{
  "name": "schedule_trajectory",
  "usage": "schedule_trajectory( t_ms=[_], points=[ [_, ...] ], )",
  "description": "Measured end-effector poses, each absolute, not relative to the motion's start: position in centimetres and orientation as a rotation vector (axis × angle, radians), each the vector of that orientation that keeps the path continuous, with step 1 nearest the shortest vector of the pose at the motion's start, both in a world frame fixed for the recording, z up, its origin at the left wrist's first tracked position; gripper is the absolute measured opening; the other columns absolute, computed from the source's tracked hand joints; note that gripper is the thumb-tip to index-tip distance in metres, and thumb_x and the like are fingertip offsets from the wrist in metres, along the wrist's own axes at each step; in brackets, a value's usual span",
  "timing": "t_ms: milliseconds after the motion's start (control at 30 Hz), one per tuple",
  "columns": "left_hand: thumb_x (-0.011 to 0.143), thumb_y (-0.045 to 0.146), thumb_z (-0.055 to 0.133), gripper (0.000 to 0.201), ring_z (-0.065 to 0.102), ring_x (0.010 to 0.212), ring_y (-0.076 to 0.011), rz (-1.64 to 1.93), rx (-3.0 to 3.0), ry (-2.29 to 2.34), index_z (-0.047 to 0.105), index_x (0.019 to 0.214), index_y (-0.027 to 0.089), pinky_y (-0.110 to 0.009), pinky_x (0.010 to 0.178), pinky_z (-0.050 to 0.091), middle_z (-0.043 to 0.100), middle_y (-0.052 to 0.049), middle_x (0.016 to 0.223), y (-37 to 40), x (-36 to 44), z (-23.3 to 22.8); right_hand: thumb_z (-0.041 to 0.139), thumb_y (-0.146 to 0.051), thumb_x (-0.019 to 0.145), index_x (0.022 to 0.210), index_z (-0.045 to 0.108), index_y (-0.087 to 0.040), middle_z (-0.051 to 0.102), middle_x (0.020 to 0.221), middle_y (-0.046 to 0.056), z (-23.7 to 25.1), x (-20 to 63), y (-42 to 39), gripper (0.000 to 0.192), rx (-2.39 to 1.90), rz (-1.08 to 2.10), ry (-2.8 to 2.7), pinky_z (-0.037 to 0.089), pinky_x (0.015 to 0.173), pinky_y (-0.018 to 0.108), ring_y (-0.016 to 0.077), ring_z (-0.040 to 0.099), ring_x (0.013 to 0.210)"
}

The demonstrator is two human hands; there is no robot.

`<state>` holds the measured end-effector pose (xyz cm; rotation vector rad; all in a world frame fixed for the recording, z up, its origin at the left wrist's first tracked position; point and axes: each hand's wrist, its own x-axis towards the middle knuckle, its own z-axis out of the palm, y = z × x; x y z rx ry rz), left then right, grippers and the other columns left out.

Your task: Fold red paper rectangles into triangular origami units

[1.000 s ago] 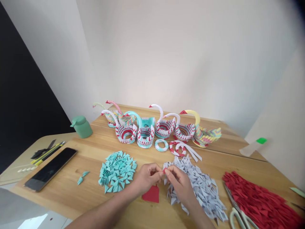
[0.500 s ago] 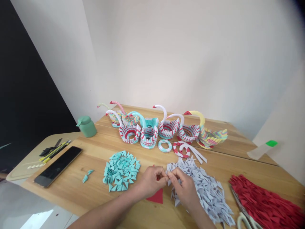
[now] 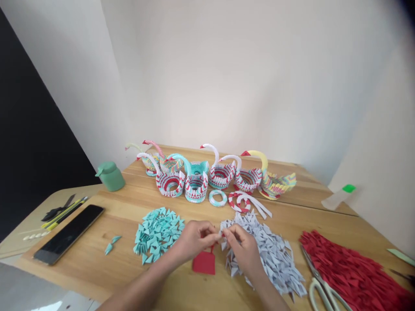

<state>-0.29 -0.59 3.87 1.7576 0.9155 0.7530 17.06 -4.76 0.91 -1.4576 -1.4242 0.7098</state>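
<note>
My left hand [image 3: 196, 239] and my right hand [image 3: 243, 249] meet at their fingertips above the table, both closed in a pinch. A little red paper piece [image 3: 223, 235] shows between the fingers, mostly covered by them. Below my left hand lies a stack of small red paper rectangles [image 3: 204, 263]. Right behind and beside my right hand spreads a heap of folded pale grey paper triangles [image 3: 274, 255]. Left of my left hand is a pile of folded turquoise paper triangles [image 3: 158, 233], with two loose turquoise pieces [image 3: 109, 248] farther left.
Several paper swans [image 3: 196, 185] stand at the back, with a turquoise-white ring [image 3: 218, 198] and a red-white ring [image 3: 239, 201] before them. Scissors [image 3: 319, 280] lie beside red folded pieces [image 3: 353, 272] at right. A phone [image 3: 69, 233], a green container [image 3: 111, 176] and a green-capped bottle [image 3: 339, 198] are around.
The view has shifted slightly, so the table's things sit a little farther left. Both hands keep their pinch together; more of the red paper stack shows beneath my left hand.
</note>
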Motion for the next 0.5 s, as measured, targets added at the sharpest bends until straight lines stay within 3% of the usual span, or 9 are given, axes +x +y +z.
schedule_trajectory(
  t_ms=[133,233,367,500],
  points=[
    [0.083,0.034,0.056,0.025,0.059,0.068,-0.0144,1.215,1.760,1.091,0.065,0.067,0.017,-0.022,0.067,0.044,0.065,-0.001,0.067,-0.4,-5.8,9.1,0.051,-0.044,0.086,0.061,0.050,-0.020,0.049,0.050,-0.005,1.0,17.3,-4.7,0.036,-1.444,0.700,-1.387,0.036,0.051,0.022,0.0117,0.047,0.048],
    [0.083,0.037,0.059,0.021,0.061,0.083,-0.0159,1.578,1.562,1.272,0.066,0.076,0.018,-0.024,0.081,0.044,0.067,-0.001,0.080,1.7,-10.1,10.3,0.049,-0.043,0.087,0.062,0.048,-0.020,0.049,0.052,-0.004,1.4,17.0,-5.0,0.034,-1.414,0.736,-1.411,0.037,0.053,0.022,0.0121,0.048,0.051],
    [0.076,0.043,0.064,0.030,0.060,0.082,-0.0165,1.654,1.172,1.260,0.066,0.091,0.018,-0.026,0.077,0.046,0.067,-0.004,0.089,7.1,-13.6,6.3,0.048,-0.041,0.086,0.059,0.046,-0.020,0.048,0.052,-0.004,1.9,16.6,-5.3,0.035,-1.400,0.731,-1.484,0.034,0.053,0.022,0.0113,0.045,0.050],
    [0.088,0.047,0.047,0.041,0.058,0.100,-0.0186,1.423,0.868,1.279,0.052,0.118,0.020,-0.028,0.081,0.045,0.062,-0.010,0.115,12.0,-15.0,1.8,0.047,-0.040,0.087,0.060,0.047,-0.019,0.048,0.052,-0.004,2.0,16.6,-5.3,0.034,-1.381,0.733,-1.503,0.033,0.052,0.022,0.0109,0.044,0.050]
  ],
)
